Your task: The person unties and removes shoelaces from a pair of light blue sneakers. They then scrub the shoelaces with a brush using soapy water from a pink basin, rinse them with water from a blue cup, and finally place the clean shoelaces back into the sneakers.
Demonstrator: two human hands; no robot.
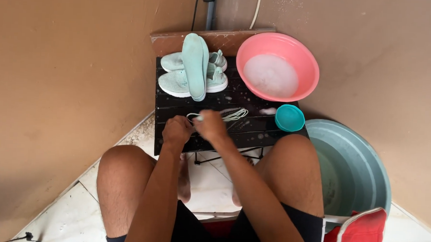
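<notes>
Left hand (177, 130) is resting at the near edge of the black table (177, 102), fingers curled in, apparently pinching one end of the laces (232, 115); the grip itself is hidden under the knuckles, so this is a judgement.

Right hand (210, 124) is sitting just beside it, touching or almost touching, and is closing on a small pale-green piece, probably a lace tip, at its far-left edge. Both hands are narrow, none spread.

The laces are lying on the table top, starting at the hands and trailing off to the right and slightly far. Their long axis is running roughly left to right, with the loose bundle on the right side. The right hand is nearer that bundle; the left is holding the near-left end.

Far left on the table, two mint shoes (178, 76) are lying side by side, with an insole (194, 64) laid across them, pointing near to far.

Further right, a pink basin (303, 57) of soapy water is standing at the far-right corner. A small teal cup (289, 118) is sitting near it, well apart from the laces. A grey tub (363, 166) is standing on the floor at right.
</notes>
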